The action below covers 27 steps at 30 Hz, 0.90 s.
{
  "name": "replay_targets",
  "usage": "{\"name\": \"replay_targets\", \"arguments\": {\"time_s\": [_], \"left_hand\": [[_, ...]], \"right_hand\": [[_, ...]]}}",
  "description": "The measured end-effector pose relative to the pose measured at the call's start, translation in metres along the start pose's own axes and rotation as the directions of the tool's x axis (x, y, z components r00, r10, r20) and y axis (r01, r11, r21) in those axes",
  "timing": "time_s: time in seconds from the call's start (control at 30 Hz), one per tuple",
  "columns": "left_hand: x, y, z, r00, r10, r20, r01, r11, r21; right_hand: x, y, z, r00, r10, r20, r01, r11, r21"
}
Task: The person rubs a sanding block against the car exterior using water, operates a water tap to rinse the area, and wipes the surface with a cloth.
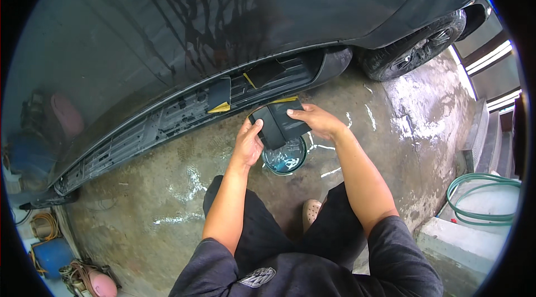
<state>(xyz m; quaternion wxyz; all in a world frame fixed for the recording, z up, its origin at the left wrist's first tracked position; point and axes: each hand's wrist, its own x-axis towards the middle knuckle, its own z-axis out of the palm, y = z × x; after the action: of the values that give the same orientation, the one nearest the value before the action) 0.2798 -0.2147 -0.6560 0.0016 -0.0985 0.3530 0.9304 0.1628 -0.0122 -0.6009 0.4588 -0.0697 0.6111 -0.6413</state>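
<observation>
Between my two hands is a dark sheet of what looks like sandpaper (273,128), creased down the middle, with yellow showing along its far edge. My left hand (247,143) grips its left side, thumb on top. My right hand (319,120) pinches the right side the same way. Just beneath the sheet stands a round bucket of water (285,160), partly hidden by it. Beyond, on the car's running board (156,129), lies a similar dark piece (219,94) with a curled yellow corner. Another dark piece (269,73) with a yellow edge sits to its right.
A dark car door (111,23), streaked with water, fills the far side. The car's wheel (416,48) is at far right. Wet concrete floor (151,213) lies below. A coiled green hose (480,199) rests at right; a blue tank (51,258) and a pink tank (102,284) stand at lower left.
</observation>
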Motion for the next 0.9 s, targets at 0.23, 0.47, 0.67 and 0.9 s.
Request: {"name": "replay_targets", "arguments": {"time_s": [0.23, 0.47, 0.67, 0.9], "left_hand": [[-0.005, -0.047, -0.001, 0.909, 0.105, -0.403, 0.1, 0.884, 0.456], [-0.003, -0.044, 0.009, 0.903, -0.081, -0.421, 0.279, 0.856, 0.435], [0.018, -0.107, -0.06, 0.884, -0.449, -0.133, 0.181, 0.065, 0.981], [0.037, -0.165, -0.038, 0.716, -0.514, -0.472, 0.095, -0.598, 0.796]], "right_hand": [[0.007, 0.052, 0.066, 0.783, -0.604, 0.147, 0.378, 0.275, -0.884], [0.005, 0.047, 0.071, 0.82, -0.573, 0.01, -0.033, -0.064, -0.997], [0.001, 0.006, 0.001, 0.811, -0.501, -0.302, -0.108, 0.38, -0.919], [-0.01, 0.018, -0.019, 0.875, -0.189, -0.445, -0.241, 0.627, -0.741]]}}
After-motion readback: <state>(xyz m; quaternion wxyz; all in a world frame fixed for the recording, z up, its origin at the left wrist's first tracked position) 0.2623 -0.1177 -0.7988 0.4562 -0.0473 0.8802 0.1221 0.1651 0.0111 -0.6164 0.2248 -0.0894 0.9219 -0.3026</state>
